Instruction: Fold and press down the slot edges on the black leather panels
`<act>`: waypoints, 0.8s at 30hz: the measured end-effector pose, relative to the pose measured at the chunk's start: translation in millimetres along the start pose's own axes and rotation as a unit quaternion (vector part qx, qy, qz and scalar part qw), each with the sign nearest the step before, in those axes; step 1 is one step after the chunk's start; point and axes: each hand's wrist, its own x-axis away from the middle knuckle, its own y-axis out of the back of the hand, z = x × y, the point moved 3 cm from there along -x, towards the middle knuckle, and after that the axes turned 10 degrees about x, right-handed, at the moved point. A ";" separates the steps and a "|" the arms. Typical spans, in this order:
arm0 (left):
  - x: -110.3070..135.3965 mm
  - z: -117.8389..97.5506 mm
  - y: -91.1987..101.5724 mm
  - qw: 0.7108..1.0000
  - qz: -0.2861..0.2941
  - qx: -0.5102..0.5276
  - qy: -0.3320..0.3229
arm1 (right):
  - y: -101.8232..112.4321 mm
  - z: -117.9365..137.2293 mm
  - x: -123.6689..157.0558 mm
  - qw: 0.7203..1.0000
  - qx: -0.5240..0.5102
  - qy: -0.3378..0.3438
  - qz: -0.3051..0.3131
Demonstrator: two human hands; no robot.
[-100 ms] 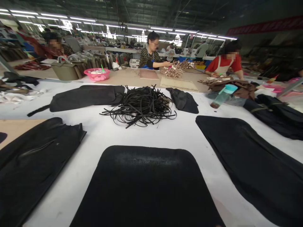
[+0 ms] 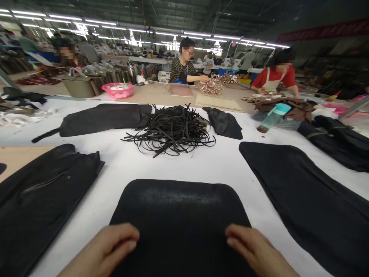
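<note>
A black panel (image 2: 181, 207) with rounded upper corners lies on the white tabletop before me, a pale, worn streak near its far edge. My left hand (image 2: 106, 248) reaches over its left side, thumb and index finger drawn close together. Mirroring it, my right hand (image 2: 252, 246) comes over the right side with thumb and finger also nearly together. Black on black hides whether they pinch the panel or another dark piece over it. Beyond the panel sits a tangled heap of thin black strips (image 2: 175, 130).
Black pieces lie left (image 2: 37, 200) and right (image 2: 311, 196) of the panel. A long black piece (image 2: 106, 119) and a small crumpled black piece (image 2: 225, 123) flank the strips. A teal-capped bottle (image 2: 272, 117) stands at right. Co-workers work at the table beyond, near a pink basin (image 2: 118, 91).
Both my hands have come up from the bottom edge over the sides of the panel. Earlier only a trace of a fingertip showed at the bottom right.
</note>
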 end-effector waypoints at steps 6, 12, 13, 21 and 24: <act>-109.4 -22.1 18.4 0.960 -0.061 -0.241 -0.129 | 25.8 24.7 -92.2 0.985 0.117 0.063 -0.114; -141.4 -30.6 -10.5 0.953 -0.012 -0.264 -0.149 | 7.7 66.9 -138.1 0.985 0.134 0.088 -0.068; -143.3 -30.7 -11.5 0.953 -0.012 -0.265 -0.145 | 5.8 68.7 -141.4 0.986 0.127 0.087 -0.061; -154.4 -29.7 -2.9 0.968 0.001 -0.213 -0.136 | 7.6 60.6 -160.1 0.993 0.040 0.114 -0.012; -155.9 -30.6 -4.5 0.970 0.022 -0.199 -0.137 | 10.7 59.7 -161.6 0.993 0.020 0.112 -0.039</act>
